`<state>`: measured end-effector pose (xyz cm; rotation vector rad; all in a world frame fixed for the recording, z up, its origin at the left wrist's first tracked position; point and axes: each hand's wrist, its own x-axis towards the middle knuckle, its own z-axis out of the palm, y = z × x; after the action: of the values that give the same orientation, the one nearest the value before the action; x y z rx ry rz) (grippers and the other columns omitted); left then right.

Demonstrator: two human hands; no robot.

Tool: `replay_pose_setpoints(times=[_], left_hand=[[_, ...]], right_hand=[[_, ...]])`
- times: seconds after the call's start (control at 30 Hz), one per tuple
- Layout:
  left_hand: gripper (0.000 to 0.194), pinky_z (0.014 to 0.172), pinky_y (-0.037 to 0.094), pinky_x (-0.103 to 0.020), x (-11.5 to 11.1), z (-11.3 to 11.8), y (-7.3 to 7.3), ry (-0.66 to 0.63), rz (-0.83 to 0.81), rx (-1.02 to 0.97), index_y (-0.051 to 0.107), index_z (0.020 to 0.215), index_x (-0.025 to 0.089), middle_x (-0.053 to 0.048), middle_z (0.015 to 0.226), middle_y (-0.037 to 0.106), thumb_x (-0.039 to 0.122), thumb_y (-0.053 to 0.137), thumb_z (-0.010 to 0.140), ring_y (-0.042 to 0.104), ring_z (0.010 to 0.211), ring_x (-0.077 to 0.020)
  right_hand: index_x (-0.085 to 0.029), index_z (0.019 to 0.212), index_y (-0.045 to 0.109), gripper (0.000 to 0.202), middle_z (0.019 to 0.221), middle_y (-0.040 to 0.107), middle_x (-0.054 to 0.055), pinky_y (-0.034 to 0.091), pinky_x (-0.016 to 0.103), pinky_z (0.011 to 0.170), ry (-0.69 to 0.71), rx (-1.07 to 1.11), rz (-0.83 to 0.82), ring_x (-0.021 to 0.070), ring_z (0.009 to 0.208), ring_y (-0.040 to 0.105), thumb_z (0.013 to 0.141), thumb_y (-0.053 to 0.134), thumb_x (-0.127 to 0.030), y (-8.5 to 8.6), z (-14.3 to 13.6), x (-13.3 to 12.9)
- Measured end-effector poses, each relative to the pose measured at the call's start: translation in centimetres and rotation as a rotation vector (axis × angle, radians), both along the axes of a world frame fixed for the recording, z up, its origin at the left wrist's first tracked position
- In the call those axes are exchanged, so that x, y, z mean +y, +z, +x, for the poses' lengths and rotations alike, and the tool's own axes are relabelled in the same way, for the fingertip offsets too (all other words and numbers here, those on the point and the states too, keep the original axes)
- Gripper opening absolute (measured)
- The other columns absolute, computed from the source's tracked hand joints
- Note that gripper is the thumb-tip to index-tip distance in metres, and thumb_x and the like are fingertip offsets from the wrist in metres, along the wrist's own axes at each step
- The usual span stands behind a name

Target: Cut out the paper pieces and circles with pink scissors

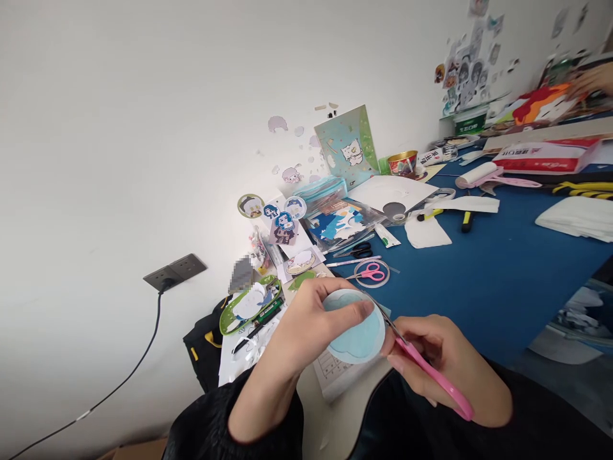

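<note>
One blue table (502,259) stretches beyond the single pale-blue paper disc (352,343). The left hand (316,314) pinches that disc, thumb on top; the right hand (438,345) grips one pair of pink-handled scissors (433,378), blades at the disc's right edge. Beyond the disc lies one other pink pair (373,273).

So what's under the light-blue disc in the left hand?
Past the lower edge of the disc, a printed sheet partly shows; whatever lies directly beneath the disc is covered.
</note>
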<state>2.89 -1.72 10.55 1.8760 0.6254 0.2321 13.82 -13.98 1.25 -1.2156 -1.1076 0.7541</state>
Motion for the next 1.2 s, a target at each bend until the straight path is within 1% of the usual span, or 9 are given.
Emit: replay_pose_setpoints(times=[0.17,0.4,0.53,0.7,0.97,1.2], left_hand=[[0.017,0.049,0.039,-0.02,-0.08,0.11,-0.09,-0.028,-0.003,0.011,0.064,0.064,0.014,0.0,0.058,0.058,0.027,0.066,0.074,0.05,0.052,-0.0106],[0.017,0.048,0.038,-0.019,-0.12,0.19,-0.07,-0.043,-0.002,0.003,0.062,0.061,0.015,0.002,0.056,0.055,0.024,0.065,0.075,0.047,0.051,-0.0093],[0.017,0.048,0.038,-0.019,-0.07,0.12,-0.02,-0.041,0.003,0.007,0.061,0.061,0.015,0.002,0.056,0.055,0.024,0.065,0.075,0.048,0.051,-0.0095],[0.016,0.049,0.039,-0.02,-0.07,0.12,0.0,-0.051,0.004,0.016,0.061,0.061,0.015,0.001,0.057,0.056,0.025,0.065,0.074,0.049,0.052,-0.0102],[0.013,0.051,0.039,-0.02,0.09,0.03,-0.07,-0.064,0.02,0.029,0.063,0.064,0.014,0.001,0.06,0.057,0.023,0.065,0.073,0.049,0.055,-0.0101],[0.011,0.05,0.039,-0.018,0.23,0.23,-0.13,-0.054,0.02,0.039,0.064,0.065,0.013,0.001,0.06,0.058,0.023,0.066,0.071,0.049,0.055,-0.0098]], right_hand=[[-0.022,0.061,0.043,0.017,0.052,0.035,-0.007,0.026,0.025,0.044,0.055,0.017,0.02,0.01,0.047,0.03,0.071,0.056,-0.017,0.11,0.02,-0.2],[-0.021,0.06,0.044,0.018,0.052,0.033,-0.008,0.024,0.025,0.043,0.023,-0.014,-0.02,0.0094,0.046,0.027,0.071,0.055,-0.011,-0.04,0.02,-0.24],[-0.021,0.058,0.043,0.02,0.052,0.031,-0.008,0.023,0.025,0.042,0.009,-0.032,-0.027,0.0091,0.046,0.026,0.072,0.054,-0.012,0.04,-0.05,-0.23],[-0.022,0.058,0.042,0.02,0.05,0.031,-0.008,0.024,0.023,0.039,0.0,-0.058,-0.033,0.0081,0.041,0.029,0.072,0.053,-0.011,-0.16,0.04,-0.23],[-0.022,0.057,0.039,0.023,0.051,0.032,-0.008,0.022,0.024,0.041,-0.002,-0.096,-0.038,0.0089,0.045,0.026,0.071,0.054,-0.012,-0.55,0.4,-0.26],[-0.021,0.059,0.047,0.017,0.05,0.032,-0.008,0.024,0.022,0.039,0.006,-0.102,-0.066,0.0084,0.041,0.028,0.071,0.053,-0.011,-0.61,0.44,-0.38]])
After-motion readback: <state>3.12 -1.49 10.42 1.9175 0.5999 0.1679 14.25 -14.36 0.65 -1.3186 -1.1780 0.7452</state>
